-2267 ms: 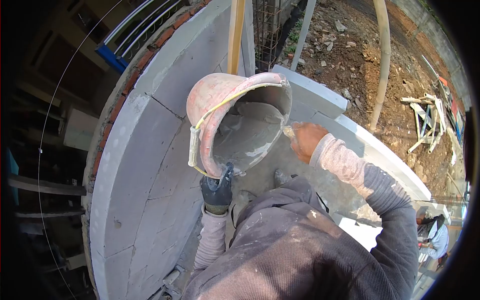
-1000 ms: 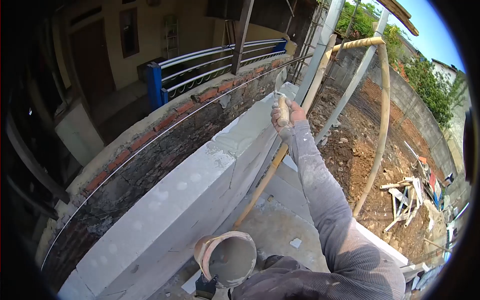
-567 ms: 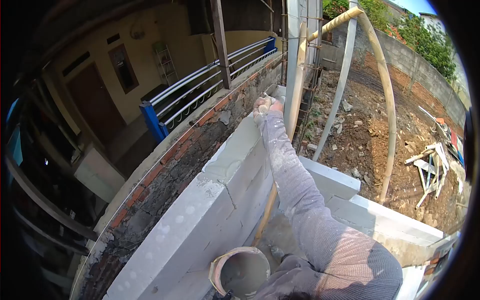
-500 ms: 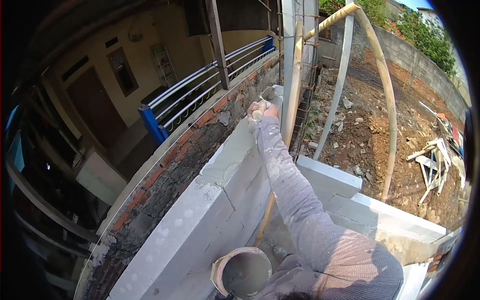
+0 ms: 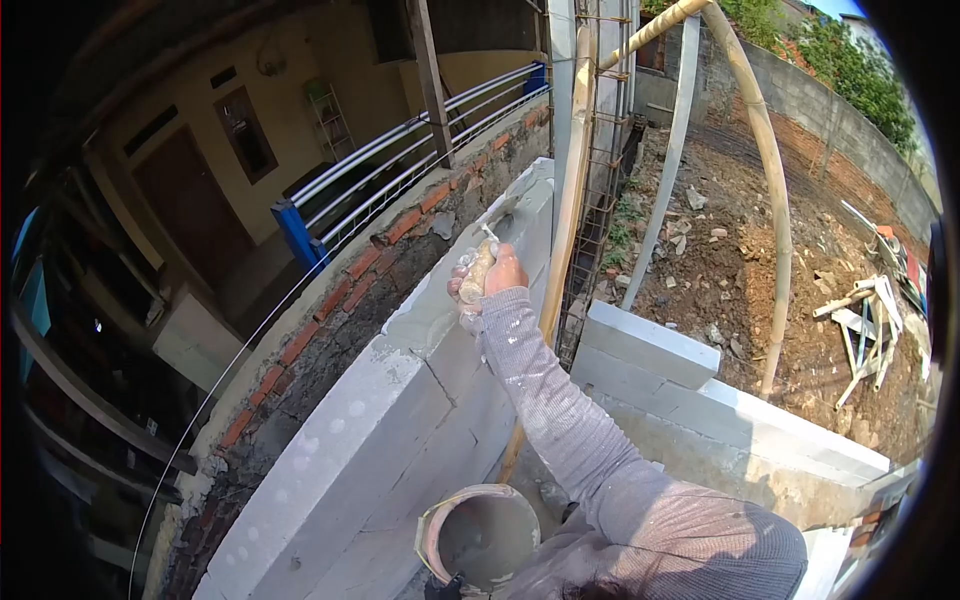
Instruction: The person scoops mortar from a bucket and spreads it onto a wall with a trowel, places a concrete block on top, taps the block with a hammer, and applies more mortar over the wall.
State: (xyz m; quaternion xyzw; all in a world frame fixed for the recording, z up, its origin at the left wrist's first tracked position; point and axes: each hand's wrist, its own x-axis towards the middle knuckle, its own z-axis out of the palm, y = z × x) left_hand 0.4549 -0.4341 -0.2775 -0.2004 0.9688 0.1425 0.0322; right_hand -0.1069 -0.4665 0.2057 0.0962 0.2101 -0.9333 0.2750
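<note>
My right hand [image 5: 488,272] is closed around the wooden handle of a trowel [image 5: 490,232]. It is over the top of a wall of pale lightweight blocks [image 5: 350,420], and the blade reaches the grey mortar [image 5: 430,305] spread there. Mortar smears the fingers and the sleeve. Below, beside the wall, is a bucket [image 5: 488,540] with wet grey mortar in it. A dark, glove-like shape [image 5: 442,587] touches the bucket's near rim at the bottom edge. It may be my left hand, but its fingers cannot be made out.
An old brick wall [image 5: 350,290] runs along the left, with a metal railing [image 5: 400,150] beyond. Bamboo poles [image 5: 775,200] and a steel rebar column [image 5: 605,130] rise ahead. A lower block wall [image 5: 740,415] stands at right, before rubble-strewn soil and a scrap pile [image 5: 875,335].
My right hand and the trowel have come back toward me along the wall top, down and left in view. More of the mortar-covered far end shows now. The bucket stays nearly in place.
</note>
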